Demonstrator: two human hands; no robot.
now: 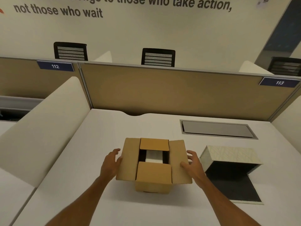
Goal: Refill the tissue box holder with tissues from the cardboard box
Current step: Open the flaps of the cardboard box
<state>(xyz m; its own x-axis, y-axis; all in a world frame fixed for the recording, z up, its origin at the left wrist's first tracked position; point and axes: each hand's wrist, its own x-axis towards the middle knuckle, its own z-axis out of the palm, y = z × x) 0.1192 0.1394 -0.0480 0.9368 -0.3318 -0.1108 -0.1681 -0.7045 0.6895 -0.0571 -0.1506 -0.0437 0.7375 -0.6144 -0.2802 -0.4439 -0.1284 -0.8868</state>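
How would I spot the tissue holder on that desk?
On the white desk, look right of the brown cardboard box between the two hands. The tissue holder lies there with its lid swung open: pale patterned outside, dark inside, unlike the plain brown box.

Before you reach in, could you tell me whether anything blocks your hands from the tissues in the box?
Partly. The near flap and far flap fold inward over the box, leaving only a small central gap where the white tissues show. Both hands, left and right, rest at the side flaps.
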